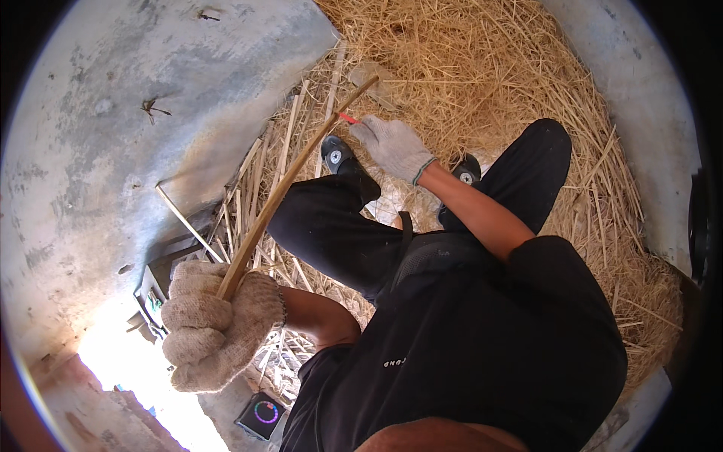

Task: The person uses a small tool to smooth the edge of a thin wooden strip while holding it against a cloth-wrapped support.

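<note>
A long, pale brown bamboo strip (282,190) runs slantwise from the lower left up toward the straw. Its near end is wrapped by my left hand (218,324), which wears a thick knitted glove and is closed. Farther along, my right hand (393,147), in a lighter knitted glove, is closed around a small tool with a bright red part (348,118). That red part meets the strip near its far end. The glove hides the rest of the tool, so its exact kind cannot be made out.
Shavings and straw-like strips (467,60) cover the floor around my legs. Longer split strips (245,200) lean by the stained wall (151,151) on the left. A black device with a lit ring (263,414) lies at the lower left, near a bright opening (143,377).
</note>
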Motion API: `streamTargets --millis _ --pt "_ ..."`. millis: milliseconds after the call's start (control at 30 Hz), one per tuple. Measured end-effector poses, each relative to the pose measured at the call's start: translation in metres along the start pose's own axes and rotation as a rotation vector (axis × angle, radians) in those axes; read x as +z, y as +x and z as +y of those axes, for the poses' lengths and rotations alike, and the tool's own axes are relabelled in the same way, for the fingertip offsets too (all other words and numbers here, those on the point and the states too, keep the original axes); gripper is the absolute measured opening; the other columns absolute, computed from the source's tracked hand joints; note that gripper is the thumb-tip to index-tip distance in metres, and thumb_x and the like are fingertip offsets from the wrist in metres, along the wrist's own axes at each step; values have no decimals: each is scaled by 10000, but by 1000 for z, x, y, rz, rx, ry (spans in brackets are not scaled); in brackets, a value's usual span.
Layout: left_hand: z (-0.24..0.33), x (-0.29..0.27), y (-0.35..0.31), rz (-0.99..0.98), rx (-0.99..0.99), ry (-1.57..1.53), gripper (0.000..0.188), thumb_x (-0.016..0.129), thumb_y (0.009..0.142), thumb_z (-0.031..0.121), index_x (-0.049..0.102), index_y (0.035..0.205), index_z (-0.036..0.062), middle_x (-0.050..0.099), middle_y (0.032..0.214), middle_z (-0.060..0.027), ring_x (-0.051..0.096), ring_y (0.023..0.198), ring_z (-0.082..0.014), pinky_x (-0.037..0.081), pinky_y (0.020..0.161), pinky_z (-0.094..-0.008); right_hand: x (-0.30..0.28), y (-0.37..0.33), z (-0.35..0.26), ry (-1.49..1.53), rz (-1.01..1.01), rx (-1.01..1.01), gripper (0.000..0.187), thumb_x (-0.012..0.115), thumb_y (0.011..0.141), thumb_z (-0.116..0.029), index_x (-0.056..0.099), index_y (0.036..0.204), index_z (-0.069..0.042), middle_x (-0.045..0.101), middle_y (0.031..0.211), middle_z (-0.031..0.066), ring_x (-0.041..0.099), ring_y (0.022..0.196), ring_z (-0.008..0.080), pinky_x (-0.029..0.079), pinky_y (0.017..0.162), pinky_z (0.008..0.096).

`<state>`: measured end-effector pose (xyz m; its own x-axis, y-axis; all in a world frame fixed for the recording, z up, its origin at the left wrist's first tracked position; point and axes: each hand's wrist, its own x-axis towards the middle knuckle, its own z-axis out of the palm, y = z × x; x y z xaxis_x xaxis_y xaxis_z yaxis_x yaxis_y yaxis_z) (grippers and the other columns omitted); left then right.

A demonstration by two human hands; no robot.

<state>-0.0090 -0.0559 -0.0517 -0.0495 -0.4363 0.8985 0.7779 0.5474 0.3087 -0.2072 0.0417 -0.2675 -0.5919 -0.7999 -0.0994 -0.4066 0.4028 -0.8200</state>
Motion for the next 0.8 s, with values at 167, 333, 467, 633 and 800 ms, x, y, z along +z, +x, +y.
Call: streamTargets --millis 167,333,467,633,800 --pt "4 0 -5 -178 -69 -1 511 351 1050 415 419 613 160 356 505 39 334 390 -83 293 396 -279 14 34 150 -338 18 380 556 380 1037 -484 676 1091 -16 695 997 277 681 944 445 524 831 535" --pt "7 9 0 -97 -84 100 547 320 1031 457 451 602 143 392 504 11 338 400 -115 311 447 -292 -2 32 170 -171 -96 625 576 388 1029 -449 653 1225 23 691 1069 294 671 1002 448 512 866 517" --pt "-6 10 19 -204 -162 89 566 294 1025 473 494 613 141 431 475 -13 309 361 -137 311 422 -295 -17 26 118 -38 -37 384 648 377 1023 -525 658 1163 43 697 1023 271 670 987 425 502 878 484" --pt "-10 7 25 -363 -152 99 505 320 1024 459 543 682 162 499 523 -22 351 387 -147 369 429 -321 -34 -18 -8 363 -5 -73 511 402 1052 -457 612 961 0 569 764 156 584 728 304 489 702 396" --pt "-6 5 33 -480 -261 73 469 353 977 416 607 687 149 601 564 -35 475 457 -196 475 514 -391 -79 -78 -110 619 -324 -42 213 604 996 -241 635 974 -31 573 724 95 585 620 223 469 601 342"
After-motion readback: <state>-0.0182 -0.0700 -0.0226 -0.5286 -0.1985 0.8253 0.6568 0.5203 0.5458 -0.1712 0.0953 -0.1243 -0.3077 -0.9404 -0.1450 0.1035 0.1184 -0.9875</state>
